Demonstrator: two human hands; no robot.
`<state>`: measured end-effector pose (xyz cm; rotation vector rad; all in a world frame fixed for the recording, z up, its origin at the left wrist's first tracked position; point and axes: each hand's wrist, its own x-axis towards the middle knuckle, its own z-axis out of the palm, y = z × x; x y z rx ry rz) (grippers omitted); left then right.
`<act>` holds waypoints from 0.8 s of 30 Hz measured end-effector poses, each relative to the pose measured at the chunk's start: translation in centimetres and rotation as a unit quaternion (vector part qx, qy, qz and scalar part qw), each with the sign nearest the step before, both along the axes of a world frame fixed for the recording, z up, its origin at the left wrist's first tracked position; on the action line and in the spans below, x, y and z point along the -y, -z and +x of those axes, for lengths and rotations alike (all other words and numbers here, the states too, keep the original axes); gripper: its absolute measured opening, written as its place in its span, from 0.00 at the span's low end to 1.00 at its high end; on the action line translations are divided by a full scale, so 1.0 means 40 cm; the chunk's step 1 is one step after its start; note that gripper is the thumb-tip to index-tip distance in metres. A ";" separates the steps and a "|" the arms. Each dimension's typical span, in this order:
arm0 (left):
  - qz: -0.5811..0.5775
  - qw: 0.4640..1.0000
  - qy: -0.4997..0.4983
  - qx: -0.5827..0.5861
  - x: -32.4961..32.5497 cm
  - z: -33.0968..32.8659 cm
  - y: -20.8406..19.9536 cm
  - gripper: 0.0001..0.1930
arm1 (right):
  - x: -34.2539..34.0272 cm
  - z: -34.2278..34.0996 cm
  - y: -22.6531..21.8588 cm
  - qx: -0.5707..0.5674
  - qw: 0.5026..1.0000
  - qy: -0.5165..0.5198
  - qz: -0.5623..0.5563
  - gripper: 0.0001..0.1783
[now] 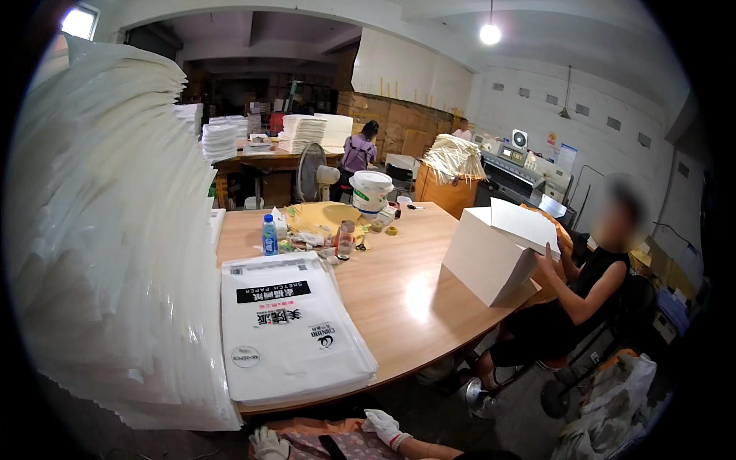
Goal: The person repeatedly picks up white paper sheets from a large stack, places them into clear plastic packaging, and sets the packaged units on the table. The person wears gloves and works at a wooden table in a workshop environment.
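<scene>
My left hand, in a white knitted glove, lies on my lap at the lower edge, its fingers loosely apart. Across the lap, my right hand wears a matching glove and rests with its fingers stretched out. Neither hand holds anything I can see. Beneath them is a patterned apron with orange-brown cloth along its edge. Just beyond my hands, a stack of white printed paper packs sits at the table's near left corner.
Tall piles of white plastic-covered sheets rise at left. On the wooden table stand a blue-labelled bottle, a glass jar, scissors and a white bucket. At right, a seated person handles a large white paper stack.
</scene>
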<state>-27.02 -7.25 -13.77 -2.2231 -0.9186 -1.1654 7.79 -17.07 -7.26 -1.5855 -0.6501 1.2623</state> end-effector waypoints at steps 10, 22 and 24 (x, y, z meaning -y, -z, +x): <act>-0.462 0.878 -0.125 -0.010 0.052 0.029 -0.098 0.16 | -0.001 0.003 -0.009 -0.019 1.000 0.001 -0.021 0.21; -0.539 0.829 -0.146 -0.030 0.047 0.033 -0.124 0.26 | 0.009 -0.004 -0.017 0.028 0.999 0.015 0.015 0.18; -0.453 0.878 -0.158 0.000 0.055 0.031 -0.077 0.18 | 0.002 -0.008 -0.024 0.014 1.000 0.013 0.012 0.18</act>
